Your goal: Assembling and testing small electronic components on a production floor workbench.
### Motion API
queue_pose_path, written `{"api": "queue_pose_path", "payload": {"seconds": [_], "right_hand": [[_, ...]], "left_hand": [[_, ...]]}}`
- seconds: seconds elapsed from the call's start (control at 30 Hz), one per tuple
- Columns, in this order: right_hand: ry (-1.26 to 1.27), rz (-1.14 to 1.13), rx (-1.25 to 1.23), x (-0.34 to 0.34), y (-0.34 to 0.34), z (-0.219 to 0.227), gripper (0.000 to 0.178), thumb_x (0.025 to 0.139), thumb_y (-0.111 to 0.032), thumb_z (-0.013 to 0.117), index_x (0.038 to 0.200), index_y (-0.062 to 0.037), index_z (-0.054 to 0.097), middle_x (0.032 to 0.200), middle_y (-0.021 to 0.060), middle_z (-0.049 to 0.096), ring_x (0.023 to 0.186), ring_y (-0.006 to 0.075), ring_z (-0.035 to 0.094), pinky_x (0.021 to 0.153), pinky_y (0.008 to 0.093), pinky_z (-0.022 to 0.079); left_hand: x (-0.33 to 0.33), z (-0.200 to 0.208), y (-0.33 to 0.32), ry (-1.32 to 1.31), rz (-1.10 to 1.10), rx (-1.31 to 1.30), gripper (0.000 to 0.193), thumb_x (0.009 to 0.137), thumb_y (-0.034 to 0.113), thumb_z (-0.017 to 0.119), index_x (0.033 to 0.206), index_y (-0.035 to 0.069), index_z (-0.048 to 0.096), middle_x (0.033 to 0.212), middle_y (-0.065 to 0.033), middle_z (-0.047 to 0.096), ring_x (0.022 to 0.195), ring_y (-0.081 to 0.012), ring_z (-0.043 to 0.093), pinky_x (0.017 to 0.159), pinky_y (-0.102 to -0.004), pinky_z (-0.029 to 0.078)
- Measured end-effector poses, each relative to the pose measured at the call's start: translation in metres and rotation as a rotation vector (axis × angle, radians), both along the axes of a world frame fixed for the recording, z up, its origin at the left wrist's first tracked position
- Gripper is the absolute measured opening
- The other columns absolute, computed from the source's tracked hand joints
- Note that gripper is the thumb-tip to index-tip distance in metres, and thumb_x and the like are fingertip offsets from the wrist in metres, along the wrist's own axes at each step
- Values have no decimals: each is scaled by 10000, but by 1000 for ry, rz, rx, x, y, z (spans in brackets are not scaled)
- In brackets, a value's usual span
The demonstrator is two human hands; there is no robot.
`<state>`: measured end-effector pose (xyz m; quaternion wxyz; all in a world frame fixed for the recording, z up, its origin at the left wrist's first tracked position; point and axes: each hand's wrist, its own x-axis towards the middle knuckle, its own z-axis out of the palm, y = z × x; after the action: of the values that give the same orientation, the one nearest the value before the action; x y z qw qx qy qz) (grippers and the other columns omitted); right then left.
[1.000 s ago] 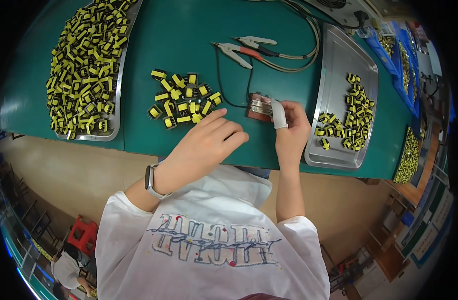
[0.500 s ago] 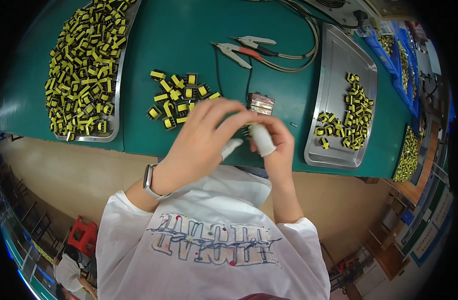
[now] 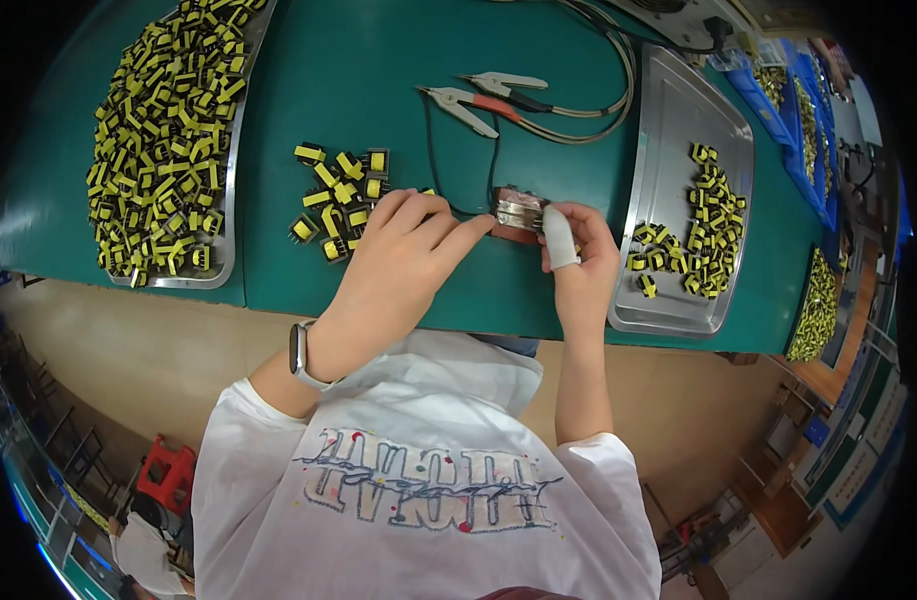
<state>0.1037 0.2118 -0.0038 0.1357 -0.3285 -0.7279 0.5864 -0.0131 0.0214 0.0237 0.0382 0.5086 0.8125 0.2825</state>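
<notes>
One component (image 3: 541, 216) (mostly hidden) pinched inside right grip (image 3: 585, 262), at block (image 3: 518, 212); left grip (image 3: 407, 248) unclear.

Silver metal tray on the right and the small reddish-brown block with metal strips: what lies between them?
In the head view: the right hand with a white finger cover, a mostly hidden pinned part it pinches, and some green tabletop.

Green surface (image 3: 329, 70) spans the upper view, plain tan floor (image 3: 149, 335) below it, red stool (image 3: 166, 475) lower left, bluish-white light strip (image 3: 59, 572) at lower-left rim, blue-and-white panel (image 3: 864, 490) near right edge.
</notes>
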Motion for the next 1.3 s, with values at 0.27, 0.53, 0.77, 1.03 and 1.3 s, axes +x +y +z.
{"api": "queue_pose_path", "payload": {"seconds": [0.27, 0.53, 0.77, 1.03, 1.3], "right_hand": [[256, 67, -729, 10, -6, 14, 495, 1122, -441, 416, 1166, 4, 627, 867, 117, 638, 571, 150, 570, 480, 259, 391], [219, 192, -823, 6, -31, 15, 263, 1055, -223, 625, 1206, -7, 629, 885, 75, 666, 634, 126, 628, 502, 247, 420], [116, 135, -579, 4, -21, 17, 195, 1040, -171, 612, 1162, -20, 639, 881, 75, 680, 553, 116, 594, 484, 221, 413], [-82, -36, -79, -11, 7, 9, 167, 1019, -173, 680, 1055, -10, 677, 720, -7, 594, 535, 58, 504, 488, 236, 346], [-204, 5, 26, -9, 8, 13, 126, 990, -135, 701, 1014, -13, 684, 708, -16, 583, 541, 54, 492, 495, 244, 338]], "left_hand": [[0, 9, 3, -305, 6, 255, 514, 793, -120, 710, 1273, 63, 687, 1017, -95, 640, 911, -242, 643, 822, -350, 554], [5, 10, 3, -478, -23, 473, 618, 768, -97, 801, 1341, 75, 647, 1075, -93, 640, 891, -210, 656, 776, -312, 559], [-6, 24, -3, -359, -60, 287, 653, 735, -86, 779, 1343, 106, 641, 1213, -102, 624, 1085, -291, 621, 937, -413, 531], [-30, 15, -24, -2, -12, -201, 714, 669, -168, 631, 1300, 165, 658, 1311, -57, 608, 1335, -365, 494, 1157, -537, 387], [-30, 6, -17, -47, -33, -110, 453, 697, -65, 727, 1097, 147, 749, 1172, -51, 618, 1208, -326, 562, 1137, -538, 398]]}}
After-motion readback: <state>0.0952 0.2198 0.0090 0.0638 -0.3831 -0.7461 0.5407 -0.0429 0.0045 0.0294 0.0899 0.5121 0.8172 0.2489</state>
